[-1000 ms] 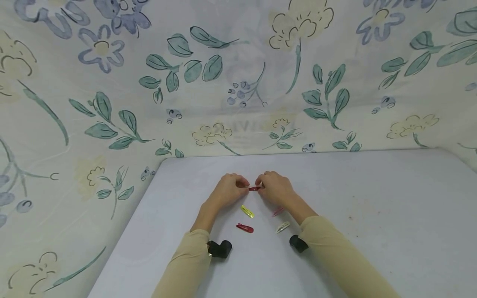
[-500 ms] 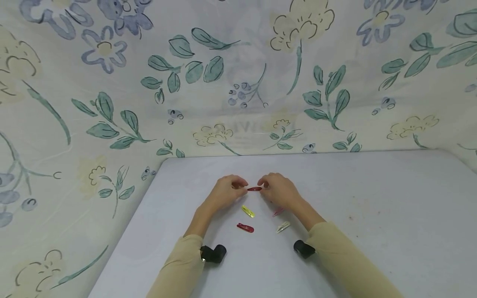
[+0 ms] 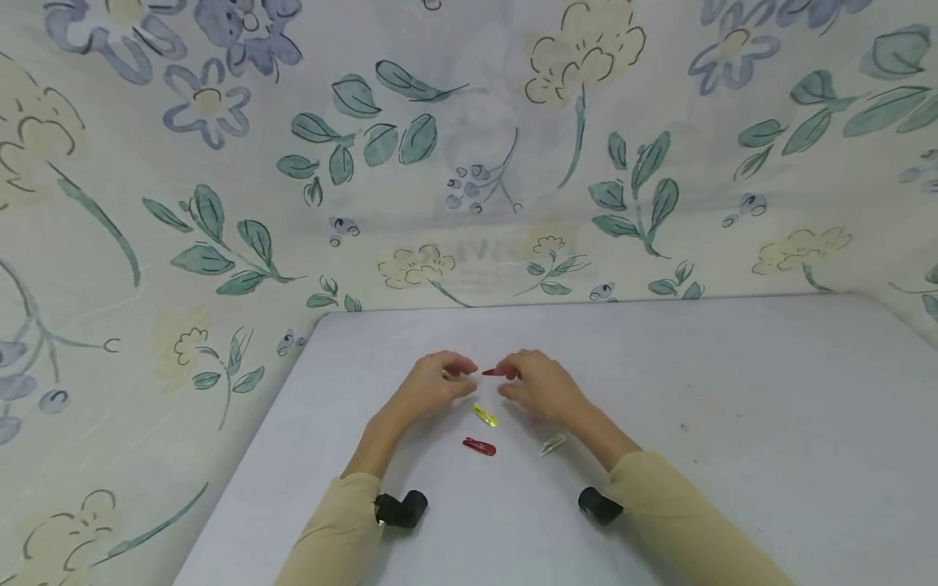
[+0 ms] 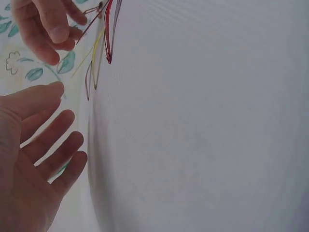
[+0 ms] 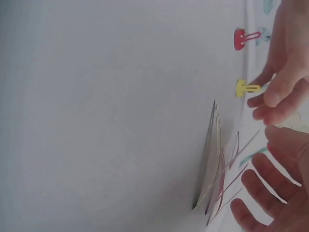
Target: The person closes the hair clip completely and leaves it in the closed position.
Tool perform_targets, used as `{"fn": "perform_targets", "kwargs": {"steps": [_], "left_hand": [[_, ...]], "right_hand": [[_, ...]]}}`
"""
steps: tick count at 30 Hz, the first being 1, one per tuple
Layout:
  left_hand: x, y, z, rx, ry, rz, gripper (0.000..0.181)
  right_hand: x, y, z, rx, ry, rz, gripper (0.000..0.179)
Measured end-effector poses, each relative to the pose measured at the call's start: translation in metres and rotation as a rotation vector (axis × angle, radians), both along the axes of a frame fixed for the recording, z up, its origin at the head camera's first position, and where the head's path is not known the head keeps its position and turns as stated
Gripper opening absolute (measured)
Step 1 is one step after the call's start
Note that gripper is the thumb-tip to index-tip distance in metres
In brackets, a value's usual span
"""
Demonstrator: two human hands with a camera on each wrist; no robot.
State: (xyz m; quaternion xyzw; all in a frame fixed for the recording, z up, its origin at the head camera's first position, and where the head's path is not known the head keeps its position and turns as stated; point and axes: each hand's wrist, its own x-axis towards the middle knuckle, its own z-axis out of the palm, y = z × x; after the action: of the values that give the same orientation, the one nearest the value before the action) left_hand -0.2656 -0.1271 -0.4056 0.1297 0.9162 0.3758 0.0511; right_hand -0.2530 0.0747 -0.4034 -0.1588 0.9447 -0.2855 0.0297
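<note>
A dark red snap hair clip [image 3: 488, 372] lies on the white table between my two hands, its right part hidden behind the right fingers. My left hand [image 3: 431, 388] is just left of it, fingers and thumb apart and holding nothing. Over the clip's right side hovers my right hand [image 3: 544, 389]; in the right wrist view its fingers are spread, with nothing gripped. Nearer to me lie a yellow hair clip [image 3: 484, 415], a red hair clip [image 3: 479, 446] and a silvery-white hair clip [image 3: 553, 444]. A pink hair clip [image 5: 221, 181] is mostly covered by the right hand in the head view.
The white table [image 3: 733, 456] stretches out to the right, with a few small brownish specks on it. Behind and to the left hangs a floral cloth [image 3: 469, 236]. Black wrist cameras sit at both sleeve cuffs.
Both hands were at the ends of the dark red clip; now they have let go. The left hand has drawn back to the left and its fingers have parted. The right hand's fingers have spread.
</note>
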Motion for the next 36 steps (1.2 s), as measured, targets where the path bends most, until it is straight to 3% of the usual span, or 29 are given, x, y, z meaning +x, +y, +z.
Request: {"fn": "perform_targets", "kwargs": {"steps": [5,13,27,36], "left_hand": [[0.005,-0.004,0.001,-0.013,-0.004,-0.023,0.026],[0.013,-0.008,0.003,-0.027,0.005,-0.080,0.028],[0.020,-0.008,-0.001,-0.045,0.032,-0.193,0.025],[0.023,-0.005,-0.005,-0.127,0.009,-0.146,0.017]], "right_hand": [[0.008,-0.002,0.000,0.013,0.004,0.021,0.026],[0.020,-0.004,-0.004,0.059,0.090,0.092,0.021],[0.027,-0.008,-0.013,0.090,0.175,0.130,0.019],[0.030,-0.014,-0.014,0.120,0.122,0.069,0.019]]}}
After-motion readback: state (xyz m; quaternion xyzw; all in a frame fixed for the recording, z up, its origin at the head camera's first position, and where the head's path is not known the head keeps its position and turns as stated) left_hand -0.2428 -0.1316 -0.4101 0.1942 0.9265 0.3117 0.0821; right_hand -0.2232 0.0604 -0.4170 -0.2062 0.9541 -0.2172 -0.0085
